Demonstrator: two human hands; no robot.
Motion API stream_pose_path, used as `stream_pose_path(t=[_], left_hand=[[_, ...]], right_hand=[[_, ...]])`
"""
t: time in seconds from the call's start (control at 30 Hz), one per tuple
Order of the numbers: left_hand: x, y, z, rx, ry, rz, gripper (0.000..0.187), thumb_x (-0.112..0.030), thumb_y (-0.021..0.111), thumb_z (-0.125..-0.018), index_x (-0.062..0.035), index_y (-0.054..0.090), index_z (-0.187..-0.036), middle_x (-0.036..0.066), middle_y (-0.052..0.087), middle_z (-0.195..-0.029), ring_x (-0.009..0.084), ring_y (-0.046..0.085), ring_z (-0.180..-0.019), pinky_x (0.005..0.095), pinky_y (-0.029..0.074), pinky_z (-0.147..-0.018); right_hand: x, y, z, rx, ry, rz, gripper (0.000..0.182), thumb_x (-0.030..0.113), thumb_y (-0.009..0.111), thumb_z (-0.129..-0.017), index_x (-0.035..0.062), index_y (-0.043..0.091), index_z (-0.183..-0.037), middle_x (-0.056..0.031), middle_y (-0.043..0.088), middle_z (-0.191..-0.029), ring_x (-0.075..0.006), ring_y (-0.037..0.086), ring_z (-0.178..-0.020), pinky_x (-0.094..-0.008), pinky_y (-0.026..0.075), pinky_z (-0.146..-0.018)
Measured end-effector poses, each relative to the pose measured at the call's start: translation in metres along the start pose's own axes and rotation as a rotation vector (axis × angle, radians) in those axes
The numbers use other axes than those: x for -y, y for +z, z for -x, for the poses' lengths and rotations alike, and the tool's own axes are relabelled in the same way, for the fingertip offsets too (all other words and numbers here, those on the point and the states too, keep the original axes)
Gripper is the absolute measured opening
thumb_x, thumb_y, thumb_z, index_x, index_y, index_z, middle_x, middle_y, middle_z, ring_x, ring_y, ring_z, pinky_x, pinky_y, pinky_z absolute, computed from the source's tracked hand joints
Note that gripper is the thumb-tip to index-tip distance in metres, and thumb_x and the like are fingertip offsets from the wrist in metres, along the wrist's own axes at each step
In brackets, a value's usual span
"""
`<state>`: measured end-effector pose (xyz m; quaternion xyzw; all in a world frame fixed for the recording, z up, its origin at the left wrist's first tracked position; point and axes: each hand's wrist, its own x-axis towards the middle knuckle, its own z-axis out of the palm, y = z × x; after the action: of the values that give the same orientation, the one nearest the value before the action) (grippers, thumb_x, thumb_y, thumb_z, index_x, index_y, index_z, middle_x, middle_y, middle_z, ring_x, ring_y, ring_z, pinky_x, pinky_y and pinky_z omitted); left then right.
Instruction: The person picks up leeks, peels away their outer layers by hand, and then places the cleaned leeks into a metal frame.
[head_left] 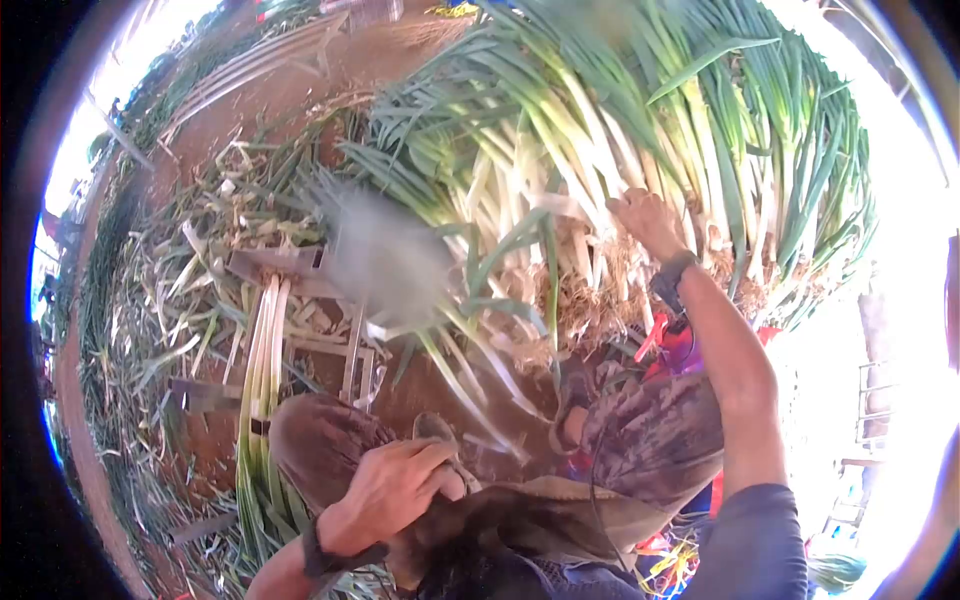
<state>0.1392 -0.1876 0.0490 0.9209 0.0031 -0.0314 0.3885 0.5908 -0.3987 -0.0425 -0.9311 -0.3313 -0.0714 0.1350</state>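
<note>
A big heap of long green onions (700, 130) fills the upper right, white stalks and brown roots (590, 290) toward me. My right hand (648, 222) reaches into it, fingers closed around a white stalk near the root end. My left hand (395, 490) rests low over my lap by my knee, fingers curled. Whatever it may hold is hidden. To its left, a bundle of peeled green onions (265, 350) lies on a metal stand (280, 262), white ends away from me and leaves toward me.
Stripped leaves and peelings (200, 290) cover the ground on the left. Several loose stalks (490, 360) lie before my feet. A red ribbon (652, 338) hangs below the heap. A pale blur (390, 255) obscures part of the middle.
</note>
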Motion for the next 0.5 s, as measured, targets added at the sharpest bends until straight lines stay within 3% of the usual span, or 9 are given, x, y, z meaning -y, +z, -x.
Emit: stream_pose_path(t=[0.07, 0.13, 0.17, 0.23, 0.3, 0.37, 0.43, 0.5], left_hand=[[0.009, 0.019, -0.038, -0.01, 0.07, 0.02, 0.024, -0.008, 0.068, -0.085, -0.004, 0.065, -0.108, 0.014, 0.066, -0.083, 0.0348, 0.065, -0.074, 0.0417, 0.052, -0.065], [0.007, 0.029, -0.069, -0.012, 0.135, 0.047, 0.026, -0.007, 0.068, -0.085, -0.0038, 0.064, -0.11, 0.014, 0.066, -0.082, 0.0342, 0.065, -0.074, 0.0417, 0.052, -0.064], [0.004, 0.031, -0.082, 0.016, 0.177, 0.063, 0.027, -0.007, 0.068, -0.085, -0.0036, 0.064, -0.111, 0.014, 0.066, -0.082, 0.0336, 0.065, -0.074, 0.0412, 0.052, -0.065], [0.009, 0.037, -0.1, 0.046, 0.221, 0.079, 0.028, -0.007, 0.068, -0.085, -0.0034, 0.063, -0.112, 0.014, 0.067, -0.082, 0.0329, 0.066, -0.075, 0.0407, 0.053, -0.065], [0.016, 0.043, -0.118, 0.026, 0.308, 0.132, 0.029, -0.007, 0.068, -0.085, -0.0045, 0.063, -0.114, 0.013, 0.067, -0.083, 0.0318, 0.067, -0.076, 0.0393, 0.053, -0.066], [0.019, 0.041, -0.133, 0.056, 0.28, 0.1, 0.028, -0.008, 0.068, -0.085, -0.0049, 0.064, -0.113, 0.014, 0.068, -0.086, 0.0312, 0.068, -0.077, 0.038, 0.054, -0.067], [0.018, 0.04, -0.148, 0.109, 0.224, 0.244, 0.026, -0.008, 0.068, -0.085, -0.0041, 0.065, -0.111, 0.015, 0.069, -0.089, 0.0313, 0.069, -0.08, 0.0378, 0.054, -0.068], [0.02, 0.045, -0.158, 0.121, 0.153, 0.291, 0.024, -0.008, 0.068, -0.085, -0.0028, 0.065, -0.109, 0.016, 0.069, -0.093, 0.0331, 0.068, -0.084, 0.0391, 0.054, -0.071]], right_hand=[[0.008, -0.025, -0.002, 0.037, -0.039, -0.04, 0.015, 0.023, 0.058, -0.091, 0.0147, 0.07, -0.095, -0.0129, 0.063, -0.088, -0.0304, 0.064, -0.078, -0.0429, 0.05, -0.063], [0.01, -0.037, -0.009, 0.245, 0.267, -0.103, 0.016, 0.023, 0.061, -0.089, 0.0186, 0.067, -0.104, -0.0111, 0.059, -0.103, -0.0292, 0.063, -0.083, -0.0427, 0.049, -0.064], [0.005, -0.038, -0.011, 0.238, 0.27, -0.104, 0.016, 0.023, 0.061, -0.089, 0.0186, 0.067, -0.104, -0.0111, 0.059, -0.103, -0.0292, 0.063, -0.083, -0.0427, 0.049, -0.064], [-0.034, -0.029, -0.007, -0.034, -0.087, 0.767, 0.031, 0.037, 0.07, -0.085, 0.0066, 0.063, -0.087, -0.0059, 0.06, -0.09, -0.0179, 0.056, -0.074, -0.0326, 0.045, -0.055], [-0.078, -0.026, -0.011, -0.15, -0.163, 0.751, 0.023, 0.028, 0.075, -0.081, 0.0088, 0.064, -0.086, -0.0051, 0.061, -0.086, -0.0139, 0.057, -0.074, -0.0285, 0.044, -0.052], [-0.088, -0.031, -0.012, -0.119, 0.492, -0.419, 0.028, 0.027, 0.074, -0.079, 0.0062, 0.067, -0.098, -0.0069, 0.065, -0.086, -0.0162, 0.06, -0.077, -0.0297, 0.049, -0.055], [-0.071, -0.029, -0.01, -0.154, 0.482, -0.363, 0.034, 0.027, 0.07, -0.08, 0.0009, 0.067, -0.102, -0.0102, 0.067, -0.086, -0.0197, 0.062, -0.079, -0.0332, 0.051, -0.059], [-0.029, -0.044, -0.017, 0.047, 0.469, -0.019, 0.036, 0.027, 0.066, -0.082, -0.0031, 0.067, -0.102, -0.015, 0.067, -0.088, -0.0246, 0.062, -0.08, -0.0371, 0.052, -0.067]])
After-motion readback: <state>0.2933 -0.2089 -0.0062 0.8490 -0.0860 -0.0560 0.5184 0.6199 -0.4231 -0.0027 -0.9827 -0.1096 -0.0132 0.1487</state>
